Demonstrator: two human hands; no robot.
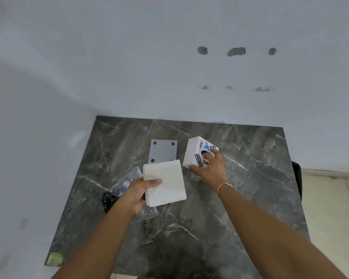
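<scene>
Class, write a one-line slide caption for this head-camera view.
At a dark marble table, the left hand holds a stack of white napkins while the right hand grips a stickered white box.

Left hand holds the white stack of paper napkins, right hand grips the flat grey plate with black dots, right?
Not quite: the head view shows the right hand gripping the white printed box with a round hole. The flat grey plate with black dots lies beside it. The left hand does hold the white stack of paper napkins.
</scene>
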